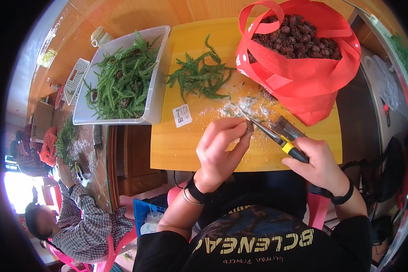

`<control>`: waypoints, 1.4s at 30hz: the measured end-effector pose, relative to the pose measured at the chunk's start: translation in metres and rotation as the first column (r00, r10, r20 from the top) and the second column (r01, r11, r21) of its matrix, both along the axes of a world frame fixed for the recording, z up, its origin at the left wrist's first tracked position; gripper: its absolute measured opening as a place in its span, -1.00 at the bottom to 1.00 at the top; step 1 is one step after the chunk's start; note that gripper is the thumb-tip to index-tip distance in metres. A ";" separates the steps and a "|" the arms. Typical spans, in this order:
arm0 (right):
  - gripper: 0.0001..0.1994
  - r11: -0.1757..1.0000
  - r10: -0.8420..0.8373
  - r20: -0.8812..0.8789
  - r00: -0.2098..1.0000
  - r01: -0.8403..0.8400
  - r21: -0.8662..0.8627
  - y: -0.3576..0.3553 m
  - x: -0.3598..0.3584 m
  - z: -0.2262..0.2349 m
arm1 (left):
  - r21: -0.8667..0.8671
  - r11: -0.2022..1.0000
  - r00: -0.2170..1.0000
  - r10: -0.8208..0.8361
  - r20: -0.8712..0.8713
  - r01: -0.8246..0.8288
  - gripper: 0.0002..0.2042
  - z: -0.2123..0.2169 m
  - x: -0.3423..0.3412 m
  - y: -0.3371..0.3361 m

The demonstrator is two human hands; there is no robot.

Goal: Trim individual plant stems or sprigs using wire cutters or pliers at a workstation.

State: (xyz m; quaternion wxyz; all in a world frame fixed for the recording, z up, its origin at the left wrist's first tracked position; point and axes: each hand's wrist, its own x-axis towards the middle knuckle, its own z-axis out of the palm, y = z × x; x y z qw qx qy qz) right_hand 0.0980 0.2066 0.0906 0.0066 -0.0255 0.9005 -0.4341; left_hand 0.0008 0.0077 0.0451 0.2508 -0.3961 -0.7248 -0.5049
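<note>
My right hand (321, 164) is closed around the yellow-and-black handles of a pair of long-nose pliers (268, 132), whose tips point up and to the left. Close beside the jaws, my left hand (221, 147) pinches a small brown pine cone (249, 126), mostly covered by the fingers. Just past the pliers lies a bundle of thin dark stems or wires (287, 128). White flakes (240, 107) are scattered on the yellow table (174, 149) around both hands. A few green artificial pine sprigs (199, 75) lie beyond my left hand.
A white plastic bin (155, 97) of green sprigs and cones stands at the left. At the back right is a red bag (303, 97) filled with pine cones (299, 38). A white printed tag (182, 115) lies between. Another person (84, 226) in checks works at a table on the left.
</note>
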 end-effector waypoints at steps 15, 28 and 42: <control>-0.78 0.929 -0.097 0.074 0.993 0.064 0.364 0.077 0.004 -0.043 | 0.650 0.743 0.556 -0.611 0.563 0.158 -0.78 -0.018 0.000 0.001; -0.72 0.991 0.134 -0.188 0.973 -0.127 0.049 0.005 -0.028 0.005 | 0.650 0.745 0.361 -0.654 0.665 0.150 -0.56 -0.013 0.012 0.003; -0.77 0.867 0.146 -0.161 0.976 -0.205 -0.454 -0.026 -0.049 -0.006 | 0.595 0.787 0.407 -0.603 0.686 0.163 -0.53 -0.002 0.017 0.002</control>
